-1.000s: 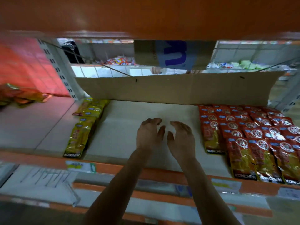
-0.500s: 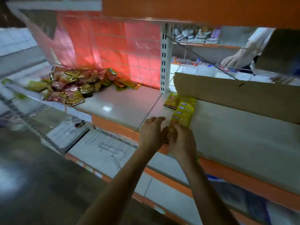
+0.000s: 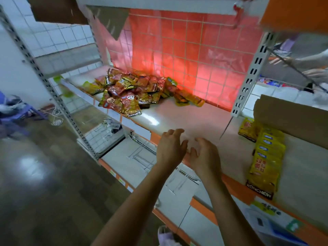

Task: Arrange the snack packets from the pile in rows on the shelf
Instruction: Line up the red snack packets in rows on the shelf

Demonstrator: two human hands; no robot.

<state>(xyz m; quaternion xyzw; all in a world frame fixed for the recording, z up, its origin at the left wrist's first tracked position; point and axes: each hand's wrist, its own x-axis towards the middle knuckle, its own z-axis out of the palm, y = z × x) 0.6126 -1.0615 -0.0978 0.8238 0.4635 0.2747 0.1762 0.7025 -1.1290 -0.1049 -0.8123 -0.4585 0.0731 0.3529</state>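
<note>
Head view shows KONCHEW printed on the pile of snack packets (image 3: pixel 134 94) at the shelf's (image 3: pixel 188 118) back left and on the yellow row (image 3: pixel 266 157) at right, other print too blurred, while the left hand (image 3: pixel 170 148) and right hand (image 3: pixel 204 156) hover empty, fingers loosely spread.

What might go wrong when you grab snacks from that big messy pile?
1. A red packet at the front of the pile lies right at the edge of the shelf. Tugging at the heap may knock it off.
2. The pile mixes red and yellow packets, so the empty left hand and right hand might pick a colour that does not match the yellow row.
</note>
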